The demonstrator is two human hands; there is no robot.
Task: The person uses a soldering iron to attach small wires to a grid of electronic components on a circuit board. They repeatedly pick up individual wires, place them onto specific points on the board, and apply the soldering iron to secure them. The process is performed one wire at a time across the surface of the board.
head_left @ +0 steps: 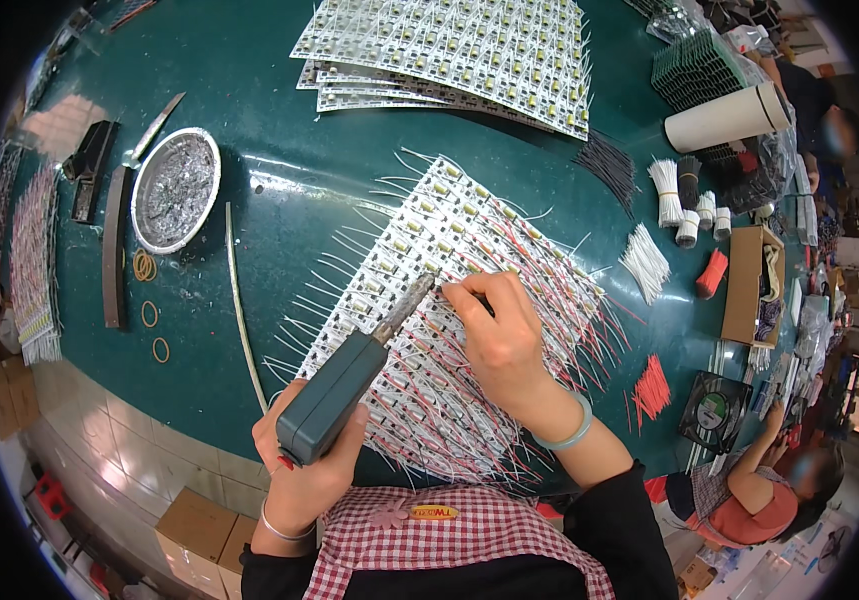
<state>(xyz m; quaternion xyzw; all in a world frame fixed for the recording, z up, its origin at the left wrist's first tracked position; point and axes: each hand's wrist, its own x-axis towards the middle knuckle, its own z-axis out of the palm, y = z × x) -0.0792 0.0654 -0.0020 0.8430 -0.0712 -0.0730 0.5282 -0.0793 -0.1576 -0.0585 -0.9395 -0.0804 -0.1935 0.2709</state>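
Note:
My left hand is wrapped round a dark green soldering gun, whose metal tip reaches up and right onto a white circuit board panel. Close by that tip, my right hand is closed in a pinch just over the panel; what its fingertips hold is too small to make out. Rows of small components cover the panel, which lies at a slant before me. White wires stick out along its left edge, and many red and white wires spread over its lower and right parts.
More board panels are stacked at the far side. Leftward are a bowl of silvery scraps, rubber bands and a dark bar. Bundled white wires, red wires and a small fan lie right; a co-worker sits beyond.

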